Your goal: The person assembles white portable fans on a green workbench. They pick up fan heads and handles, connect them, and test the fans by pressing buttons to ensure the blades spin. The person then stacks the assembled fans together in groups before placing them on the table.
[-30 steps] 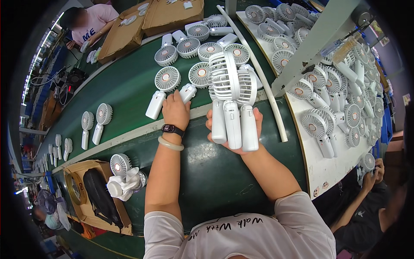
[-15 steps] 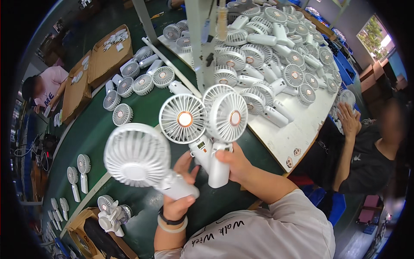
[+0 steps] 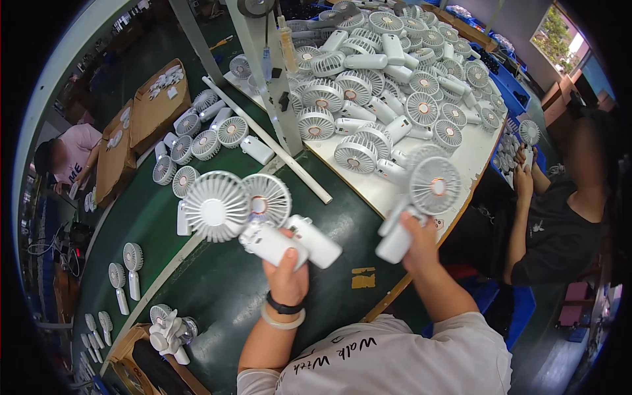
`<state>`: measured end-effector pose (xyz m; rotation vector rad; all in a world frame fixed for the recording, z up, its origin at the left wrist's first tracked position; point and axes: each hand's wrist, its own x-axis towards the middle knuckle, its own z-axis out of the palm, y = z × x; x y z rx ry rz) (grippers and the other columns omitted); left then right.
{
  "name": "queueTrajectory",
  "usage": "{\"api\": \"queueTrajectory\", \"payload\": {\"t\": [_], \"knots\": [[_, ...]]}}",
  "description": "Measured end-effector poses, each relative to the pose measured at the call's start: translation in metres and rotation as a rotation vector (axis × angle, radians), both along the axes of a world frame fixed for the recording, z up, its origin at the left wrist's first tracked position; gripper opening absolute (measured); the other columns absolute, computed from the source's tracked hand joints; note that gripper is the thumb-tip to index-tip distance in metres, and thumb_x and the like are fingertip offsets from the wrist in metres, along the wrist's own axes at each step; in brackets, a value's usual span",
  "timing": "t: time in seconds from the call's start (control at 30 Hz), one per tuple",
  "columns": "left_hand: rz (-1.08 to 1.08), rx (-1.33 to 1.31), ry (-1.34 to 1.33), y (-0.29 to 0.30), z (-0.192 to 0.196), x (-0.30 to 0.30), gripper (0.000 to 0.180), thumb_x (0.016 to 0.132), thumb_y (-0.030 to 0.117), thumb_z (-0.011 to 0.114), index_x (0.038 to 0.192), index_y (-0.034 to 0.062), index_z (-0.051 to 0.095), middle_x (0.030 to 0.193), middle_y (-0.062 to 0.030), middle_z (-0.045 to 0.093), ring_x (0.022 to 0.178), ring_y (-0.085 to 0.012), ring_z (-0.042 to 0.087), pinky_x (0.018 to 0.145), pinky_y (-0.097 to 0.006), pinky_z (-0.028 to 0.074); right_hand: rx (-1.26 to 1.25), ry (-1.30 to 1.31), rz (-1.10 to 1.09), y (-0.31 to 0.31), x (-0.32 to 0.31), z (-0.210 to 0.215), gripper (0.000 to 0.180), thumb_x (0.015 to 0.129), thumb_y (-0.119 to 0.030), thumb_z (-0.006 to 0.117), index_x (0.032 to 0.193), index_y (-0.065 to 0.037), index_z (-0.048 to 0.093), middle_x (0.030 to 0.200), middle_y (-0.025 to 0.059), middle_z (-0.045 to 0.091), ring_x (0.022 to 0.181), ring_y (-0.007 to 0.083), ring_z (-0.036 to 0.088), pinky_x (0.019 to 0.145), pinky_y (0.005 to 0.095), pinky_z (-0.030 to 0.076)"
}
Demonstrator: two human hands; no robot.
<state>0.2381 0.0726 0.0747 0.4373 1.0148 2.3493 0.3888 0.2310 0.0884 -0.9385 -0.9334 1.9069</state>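
Note:
My left hand [image 3: 287, 279] is closed around the handles of two white handheld fans [image 3: 214, 207], one overlapping the other, over the green table. Over the white board's near edge, my right hand [image 3: 419, 242] grips a white handheld fan [image 3: 436, 185] by its handle. A second fan shape shows behind it, blurred by motion, so I cannot tell exactly how many that hand holds. A large heap of white fans [image 3: 421, 108] covers the white board beyond my right hand. A smaller group of fans [image 3: 206, 144] lies on the green table, ahead of my left hand.
A white bar [image 3: 276, 146] lies beside a metal post [image 3: 275, 99]. Cardboard trays [image 3: 158, 108] stand far left, near a person in pink. Several fans [image 3: 133, 260] rest at the left, above an open carton [image 3: 122, 352]. At the right, a person in black [image 3: 559, 227] holds a fan.
My hands have moved apart. The right one carried its fan right, toward the board, while the left one's fans turned and came closer together. The person in black now holds up a fan.

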Motion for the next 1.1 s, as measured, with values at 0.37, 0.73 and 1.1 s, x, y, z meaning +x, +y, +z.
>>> {"api": "queueTrajectory", "payload": {"t": [0.37, 0.73, 1.1], "knots": [[-0.121, 0.047, -0.156, -0.027, 0.002, -0.031, 0.036, 0.08, 0.029, 0.058, 0.109, 0.0099, 0.048, 0.116, -0.0238, 0.05, 0.107, -0.033, 0.051, 0.092, -0.046, 0.042, 0.294, -0.827, 0.117, 0.17, 0.063, -0.041, 0.051, 0.093, -0.046, 0.039, 0.105, 0.001, 0.056, 0.089, 0.0122, 0.061, 0.075, 0.0229, 0.06, 0.067, 0.0328, 0.049], [-0.116, 0.062, -0.134, -0.068, 0.002, -0.051, 0.035, 0.072, 0.02, 0.063, 0.102, 0.0067, 0.049, 0.112, -0.021, 0.051, 0.113, -0.033, 0.048, 0.092, -0.043, 0.041, 1.422, -1.235, -0.324, 0.074, 0.026, 0.008, 0.026, 0.088, -0.018, 0.053, 0.104, 0.001, 0.06, 0.091, 0.0135, 0.06, 0.082, 0.0275, 0.057, 0.076, 0.0376, 0.044], [0.076, -0.079, -0.117, -0.12, -0.009, -0.085, 0.043, 0.075, 0.016, 0.064, 0.112, 0.004, 0.047, 0.125, -0.0176, 0.046, 0.115, -0.0275, 0.046, 0.097, -0.041, 0.036, 0.069, 0.014, 1.437, -0.111, -0.186, -0.028, 0.052, 0.09, -0.018, 0.052, 0.135, -0.005, 0.029, 0.111, 0.0103, 0.054, 0.083, 0.0162, 0.059, 0.059, 0.0231, 0.048]]}}
